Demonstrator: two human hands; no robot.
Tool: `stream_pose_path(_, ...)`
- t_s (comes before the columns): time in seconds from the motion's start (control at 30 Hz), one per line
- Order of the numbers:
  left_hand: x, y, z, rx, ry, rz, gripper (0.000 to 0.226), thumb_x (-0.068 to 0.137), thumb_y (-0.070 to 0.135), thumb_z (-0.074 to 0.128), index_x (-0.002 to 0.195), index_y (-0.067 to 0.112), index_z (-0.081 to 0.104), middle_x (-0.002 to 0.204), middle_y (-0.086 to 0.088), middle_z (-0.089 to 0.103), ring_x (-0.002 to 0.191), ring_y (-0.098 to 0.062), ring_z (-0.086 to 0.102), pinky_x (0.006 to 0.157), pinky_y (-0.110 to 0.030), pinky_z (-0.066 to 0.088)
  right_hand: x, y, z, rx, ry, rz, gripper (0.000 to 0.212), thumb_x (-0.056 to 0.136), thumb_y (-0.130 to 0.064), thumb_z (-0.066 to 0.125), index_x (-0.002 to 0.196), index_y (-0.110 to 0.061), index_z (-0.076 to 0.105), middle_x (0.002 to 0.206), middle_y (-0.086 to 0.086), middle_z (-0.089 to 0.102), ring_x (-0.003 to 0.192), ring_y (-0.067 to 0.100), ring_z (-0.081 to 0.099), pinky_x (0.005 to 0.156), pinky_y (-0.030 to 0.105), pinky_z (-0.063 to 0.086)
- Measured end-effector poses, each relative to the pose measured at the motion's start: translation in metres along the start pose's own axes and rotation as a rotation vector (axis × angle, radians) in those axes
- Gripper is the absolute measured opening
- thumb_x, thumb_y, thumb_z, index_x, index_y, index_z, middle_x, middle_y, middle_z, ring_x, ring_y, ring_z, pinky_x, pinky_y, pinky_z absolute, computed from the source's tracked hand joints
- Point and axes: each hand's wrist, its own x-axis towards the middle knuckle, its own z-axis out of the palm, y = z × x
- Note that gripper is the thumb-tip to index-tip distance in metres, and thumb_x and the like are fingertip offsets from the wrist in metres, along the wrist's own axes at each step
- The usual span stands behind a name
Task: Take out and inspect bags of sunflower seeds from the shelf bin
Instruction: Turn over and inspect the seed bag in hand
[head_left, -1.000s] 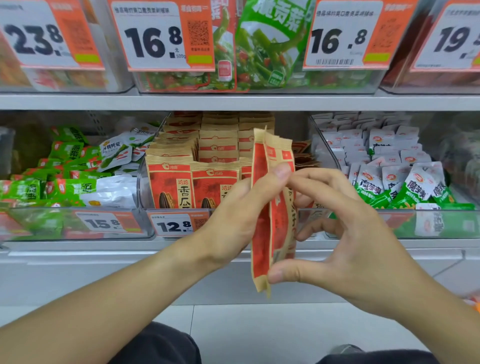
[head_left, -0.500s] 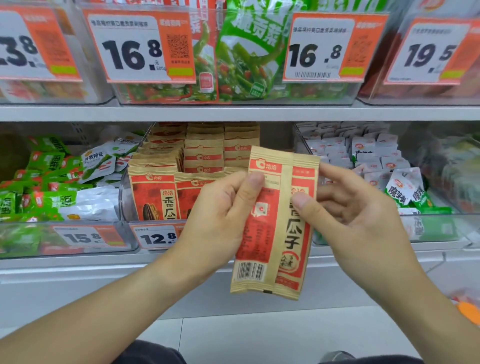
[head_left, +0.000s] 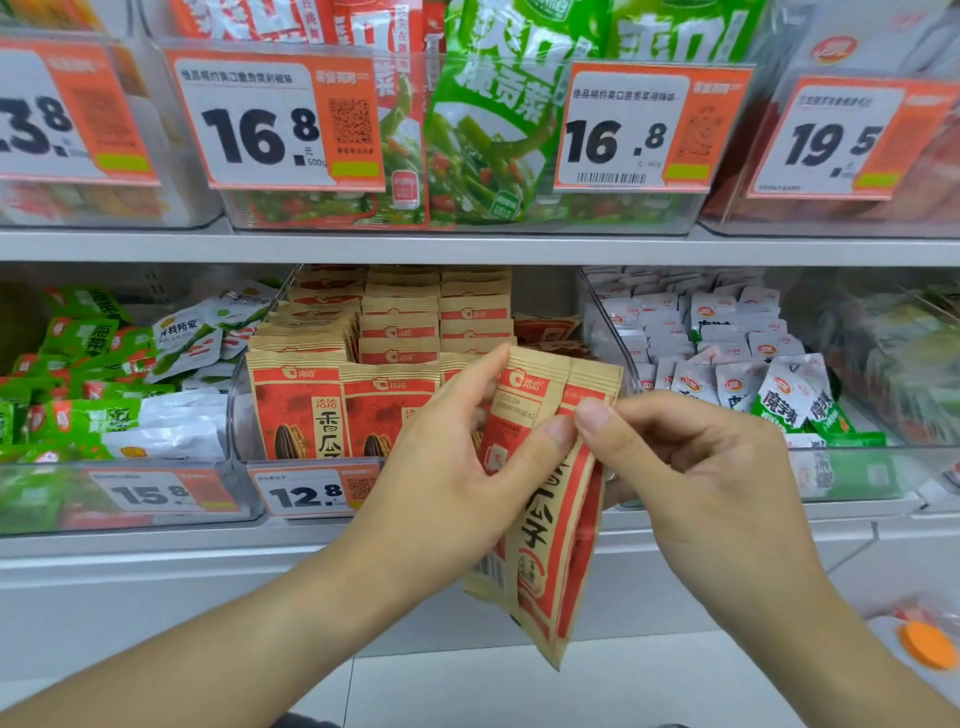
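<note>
A tan and red bag of sunflower seeds (head_left: 545, 551) hangs upright in front of the shelf, its back with a barcode turned toward me and angled to the right. My left hand (head_left: 447, 478) pinches its upper left part between thumb and fingers. My right hand (head_left: 691, 467) pinches its upper right edge, thumb tip close to my left thumb. Behind them stands the clear shelf bin (head_left: 240, 415), filled with rows of the same bags (head_left: 306, 410) and tagged 12.8.
A clear bin of green and white snack packs (head_left: 119, 415) sits to the left, tagged 15.8. A clear bin of small white packets (head_left: 727, 343) sits to the right. The upper shelf (head_left: 467, 247) carries bins with large price tags. An orange-capped item (head_left: 927, 644) lies low at right.
The bag went from edge-on to showing its back flat, and now it is angled again. Both hands shifted to pinch its top part, thumbs nearly meeting. My view moved closer to the shelf.
</note>
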Motion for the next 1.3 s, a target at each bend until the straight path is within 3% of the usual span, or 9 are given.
stream_pose_path(0.1, 0.000, -0.001, -0.001, 0.075, 0.021, -0.001, 0.064, 0.074, 0.072, 0.058, 0.134, 0.057, 0.042, 0.127, 0.021, 0.064, 0.118, 0.002, 0.061, 0.100, -0.036, 0.053, 0.000, -0.001, 0.001, 0.018, -0.018, 0.008, 0.016, 0.079, -0.024, 0.070, 0.077, -0.012, 0.080, 0.069, 0.005, 0.076, 0.060, 0.019, 0.073, 0.055, 0.023, 0.058)
stream_pose_path(0.2, 0.001, -0.003, -0.001, 0.154, 0.013, 0.021, 0.074, 0.085, 0.072, 0.049, 0.151, 0.041, 0.037, 0.133, 0.020, 0.059, 0.124, 0.000, 0.056, 0.104, -0.036, 0.050, 0.000, -0.003, 0.002, 0.032, -0.035, 0.006, 0.014, 0.079, -0.019, 0.070, 0.078, -0.009, 0.079, 0.068, 0.006, 0.076, 0.059, 0.019, 0.074, 0.054, 0.020, 0.057)
stream_pose_path(0.37, -0.001, 0.001, 0.002, 0.291, -0.009, 0.040, 0.071, 0.095, 0.060, 0.028, 0.160, 0.030, 0.024, 0.132, 0.030, 0.047, 0.127, 0.018, 0.038, 0.104, -0.006, 0.032, 0.000, -0.005, 0.005, 0.034, -0.036, -0.017, 0.012, 0.077, -0.018, 0.071, 0.076, -0.010, 0.079, 0.067, 0.005, 0.076, 0.056, 0.018, 0.072, 0.052, 0.018, 0.056)
stream_pose_path(0.5, -0.001, 0.002, 0.002, 0.261, -0.047, 0.027, 0.067, 0.098, 0.055, 0.028, 0.159, 0.028, 0.024, 0.130, 0.030, 0.048, 0.124, 0.020, 0.040, 0.098, 0.002, 0.030, 0.000, -0.004, 0.004, 0.043, -0.034, -0.010, 0.011, 0.076, -0.018, 0.071, 0.075, -0.010, 0.080, 0.067, 0.006, 0.076, 0.056, 0.021, 0.072, 0.052, 0.020, 0.057)
stream_pose_path(0.57, 0.000, 0.002, 0.002, 0.251, -0.064, 0.029, 0.071, 0.096, 0.059, 0.029, 0.160, 0.030, 0.020, 0.133, 0.031, 0.047, 0.125, 0.019, 0.040, 0.102, -0.002, 0.033, 0.001, -0.003, 0.002, 0.038, -0.024, 0.001, 0.011, 0.077, -0.019, 0.072, 0.075, -0.011, 0.080, 0.067, 0.006, 0.076, 0.056, 0.021, 0.072, 0.050, 0.023, 0.057)
stream_pose_path(0.73, -0.002, -0.003, 0.001, 0.117, -0.120, 0.019, 0.087, 0.087, 0.071, 0.052, 0.155, 0.054, 0.000, 0.151, 0.023, 0.043, 0.137, 0.000, 0.045, 0.113, -0.039, 0.042, 0.007, 0.000, -0.008, -0.003, 0.042, 0.026, 0.013, 0.081, -0.019, 0.072, 0.076, -0.010, 0.079, 0.066, 0.009, 0.075, 0.054, 0.026, 0.072, 0.046, 0.029, 0.058)
stream_pose_path(1.07, -0.005, -0.001, -0.005, 0.245, -0.388, 0.066, 0.106, 0.084, 0.042, 0.078, 0.148, 0.068, -0.003, 0.144, 0.028, 0.044, 0.124, -0.002, 0.057, 0.105, -0.037, 0.050, 0.016, 0.001, -0.026, 0.028, 0.236, -0.003, 0.013, 0.088, -0.023, 0.070, 0.091, -0.013, 0.077, 0.081, -0.002, 0.079, 0.073, 0.017, 0.077, 0.058, 0.028, 0.062)
stream_pose_path(1.2, -0.002, -0.002, -0.003, 0.164, -0.322, 0.072, 0.109, 0.085, 0.030, 0.080, 0.151, 0.063, 0.000, 0.139, 0.018, 0.054, 0.118, -0.004, 0.063, 0.100, -0.032, 0.054, 0.014, 0.005, -0.029, 0.032, 0.069, -0.033, 0.051, 0.068, -0.026, 0.086, 0.117, -0.023, 0.072, 0.103, -0.005, 0.079, 0.095, 0.017, 0.076, 0.076, 0.030, 0.062)
stream_pose_path(1.3, -0.001, -0.001, -0.003, 0.097, -0.266, 0.067, 0.110, 0.083, 0.010, 0.080, 0.155, 0.054, 0.010, 0.123, 0.020, 0.064, 0.098, -0.014, 0.072, 0.079, -0.030, 0.061, 0.011, 0.006, -0.027, 0.006, -0.056, -0.042, 0.076, 0.065, -0.017, 0.081, 0.136, -0.029, 0.059, 0.118, -0.014, 0.074, 0.107, 0.010, 0.072, 0.075, 0.027, 0.062)
